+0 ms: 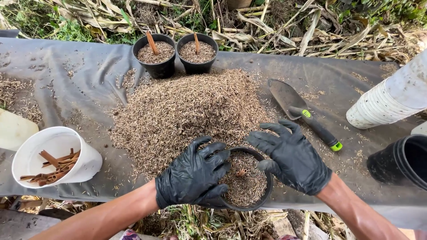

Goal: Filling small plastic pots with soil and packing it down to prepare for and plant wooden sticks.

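Head view: left hand (pixel 192 178) grips near rim of black pot (pixel 245 181), husk-filled, at table's near edge. Right hand (pixel 291 156) open, fingers spread over pot's right rim. Husk pile (pixel 187 111) just beyond. Trowel (pixel 303 112) right; white cup (pixel 55 156) of sticks left, well apart.

outdoor potting spot | husk heap (pixel 191 111) | trowel (pixel 302 111) | dry stalks (pixel 311 31)
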